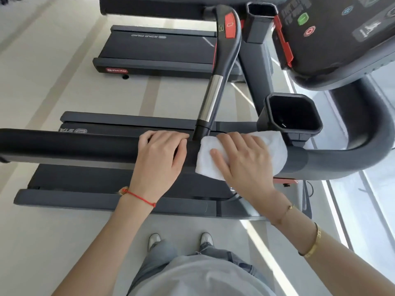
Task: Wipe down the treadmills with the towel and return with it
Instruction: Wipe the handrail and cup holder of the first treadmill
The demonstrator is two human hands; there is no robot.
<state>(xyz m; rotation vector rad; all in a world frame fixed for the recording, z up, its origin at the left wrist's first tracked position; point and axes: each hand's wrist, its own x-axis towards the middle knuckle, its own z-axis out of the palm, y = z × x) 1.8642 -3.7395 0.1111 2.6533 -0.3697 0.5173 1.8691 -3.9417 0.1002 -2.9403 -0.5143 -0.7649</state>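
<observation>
My right hand (241,159) presses the folded white towel (275,146) flat on the treadmill's thick black handrail (85,144), fingers straight, slightly spread. Left hand (162,154) rests beside it (fingers together, draped over the rail).

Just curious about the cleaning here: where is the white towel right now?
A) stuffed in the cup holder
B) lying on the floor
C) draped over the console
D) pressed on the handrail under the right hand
D: the right hand lies flat on the white towel, which wraps the black handrail.
</observation>
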